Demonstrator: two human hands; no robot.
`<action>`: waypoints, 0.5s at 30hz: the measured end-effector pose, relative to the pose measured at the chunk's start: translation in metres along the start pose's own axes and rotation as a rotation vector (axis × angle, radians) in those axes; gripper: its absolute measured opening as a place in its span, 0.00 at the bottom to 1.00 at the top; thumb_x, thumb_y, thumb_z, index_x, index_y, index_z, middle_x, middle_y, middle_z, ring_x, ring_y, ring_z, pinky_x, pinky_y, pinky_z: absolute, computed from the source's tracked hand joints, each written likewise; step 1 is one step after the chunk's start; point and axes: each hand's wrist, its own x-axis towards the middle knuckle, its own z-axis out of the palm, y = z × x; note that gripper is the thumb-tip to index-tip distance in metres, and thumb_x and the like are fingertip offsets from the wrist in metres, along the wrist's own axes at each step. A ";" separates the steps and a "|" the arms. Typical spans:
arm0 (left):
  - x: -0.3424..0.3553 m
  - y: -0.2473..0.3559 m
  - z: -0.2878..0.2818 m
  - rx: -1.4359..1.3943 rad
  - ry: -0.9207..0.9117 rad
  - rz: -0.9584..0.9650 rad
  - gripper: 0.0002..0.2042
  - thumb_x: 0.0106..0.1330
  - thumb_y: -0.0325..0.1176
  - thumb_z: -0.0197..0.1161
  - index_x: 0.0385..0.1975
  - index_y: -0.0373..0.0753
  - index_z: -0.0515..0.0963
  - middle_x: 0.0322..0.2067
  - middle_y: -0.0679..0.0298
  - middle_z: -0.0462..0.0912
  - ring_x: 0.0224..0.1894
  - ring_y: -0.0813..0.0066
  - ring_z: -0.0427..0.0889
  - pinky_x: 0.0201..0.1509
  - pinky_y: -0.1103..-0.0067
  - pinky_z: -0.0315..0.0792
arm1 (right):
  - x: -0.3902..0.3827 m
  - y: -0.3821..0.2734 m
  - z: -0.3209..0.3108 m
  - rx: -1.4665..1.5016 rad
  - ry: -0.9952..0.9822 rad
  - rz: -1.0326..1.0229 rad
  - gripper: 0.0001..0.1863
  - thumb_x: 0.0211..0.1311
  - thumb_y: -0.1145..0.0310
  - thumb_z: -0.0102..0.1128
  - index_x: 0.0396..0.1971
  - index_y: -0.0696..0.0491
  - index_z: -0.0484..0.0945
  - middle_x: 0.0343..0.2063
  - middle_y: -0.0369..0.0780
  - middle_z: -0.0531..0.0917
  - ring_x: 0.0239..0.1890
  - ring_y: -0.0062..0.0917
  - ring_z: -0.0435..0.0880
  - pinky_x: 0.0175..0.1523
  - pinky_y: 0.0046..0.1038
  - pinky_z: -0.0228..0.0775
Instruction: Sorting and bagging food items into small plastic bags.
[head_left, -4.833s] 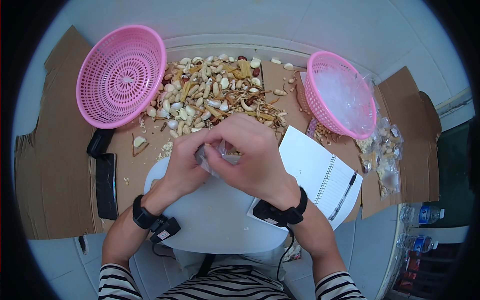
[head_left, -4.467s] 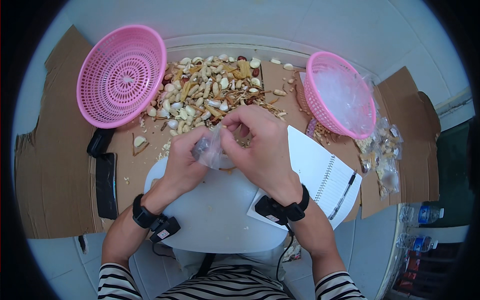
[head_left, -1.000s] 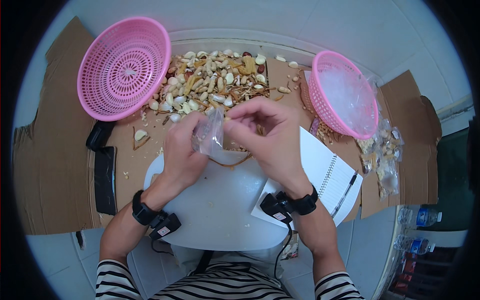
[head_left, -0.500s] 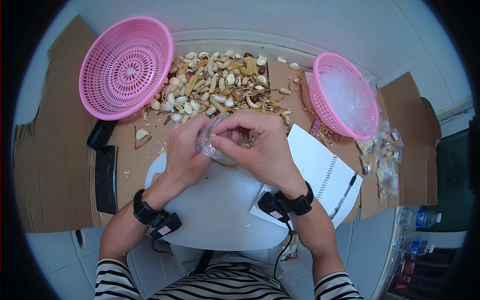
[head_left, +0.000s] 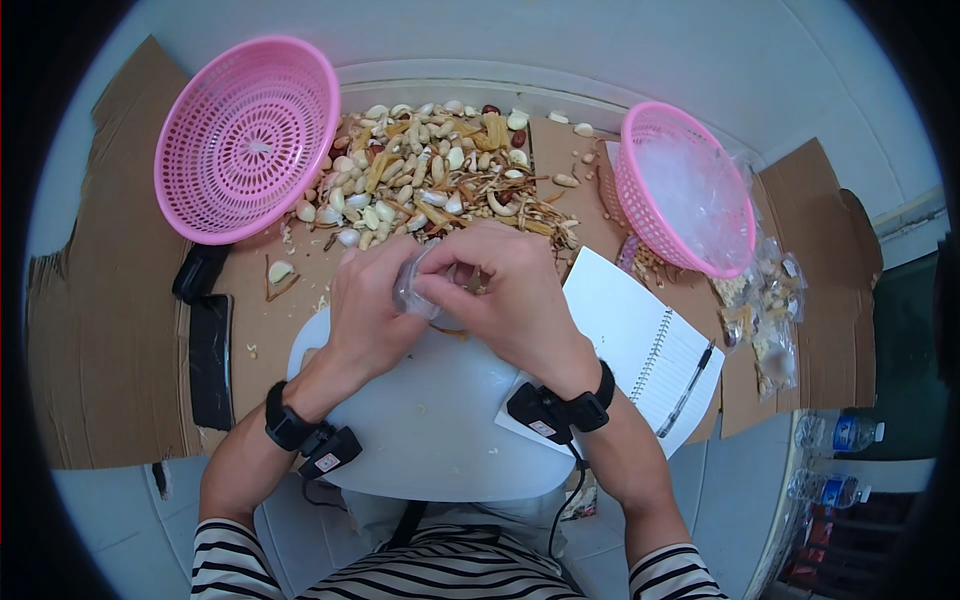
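Left hand (head_left: 365,305), clear bag (head_left: 406,286) and right hand (head_left: 500,290) meet at the centre of the frame.
The left hand is clamped on the bag's left side; the thin film looks light, limp and rather slippery, likely to crumple if pushed, so a gentle thumb-and-finger grip near the mouth should suit it best. At the bag's right side, the right hand's thumb and forefinger come close; whether they pinch anything, I cannot tell.

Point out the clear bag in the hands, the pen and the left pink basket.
Clear bag (head_left: 408,284), head view: on its crumpled side.
Pen (head_left: 686,389), head view: on its barrel's middle.
Left pink basket (head_left: 258,148), head view: on its perforated bottom.
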 end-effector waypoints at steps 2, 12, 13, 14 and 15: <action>-0.001 -0.003 0.000 0.026 0.007 0.035 0.11 0.60 0.34 0.74 0.36 0.38 0.79 0.29 0.58 0.83 0.33 0.51 0.82 0.38 0.64 0.65 | 0.000 0.000 0.002 0.012 -0.009 -0.006 0.07 0.58 0.75 0.78 0.37 0.56 0.91 0.31 0.38 0.89 0.31 0.24 0.86 0.38 0.27 0.78; 0.001 -0.004 0.000 -0.050 0.084 -0.031 0.13 0.60 0.36 0.75 0.39 0.40 0.80 0.27 0.60 0.84 0.30 0.52 0.83 0.41 0.65 0.65 | 0.003 0.001 -0.006 0.095 -0.082 -0.209 0.04 0.61 0.73 0.77 0.35 0.54 0.92 0.50 0.39 0.90 0.45 0.28 0.81 0.47 0.26 0.74; 0.001 -0.004 0.001 -0.078 0.083 -0.048 0.14 0.60 0.37 0.76 0.40 0.40 0.80 0.27 0.60 0.84 0.30 0.52 0.83 0.42 0.65 0.66 | 0.002 0.000 -0.005 0.095 -0.082 -0.209 0.04 0.61 0.73 0.77 0.35 0.54 0.92 0.50 0.39 0.90 0.45 0.28 0.81 0.47 0.26 0.74; 0.001 -0.004 0.001 -0.107 0.083 -0.064 0.15 0.59 0.38 0.76 0.41 0.40 0.80 0.27 0.60 0.85 0.30 0.52 0.83 0.42 0.65 0.66 | 0.001 -0.001 -0.004 0.168 -0.091 -0.129 0.03 0.61 0.74 0.77 0.34 0.55 0.91 0.51 0.39 0.90 0.44 0.26 0.81 0.47 0.26 0.74; 0.000 -0.005 0.001 -0.106 0.082 -0.065 0.15 0.59 0.38 0.76 0.41 0.40 0.80 0.27 0.60 0.85 0.30 0.52 0.83 0.42 0.65 0.66 | 0.001 -0.002 -0.002 0.241 -0.101 -0.048 0.03 0.62 0.75 0.77 0.33 0.55 0.90 0.53 0.38 0.89 0.44 0.24 0.81 0.48 0.25 0.74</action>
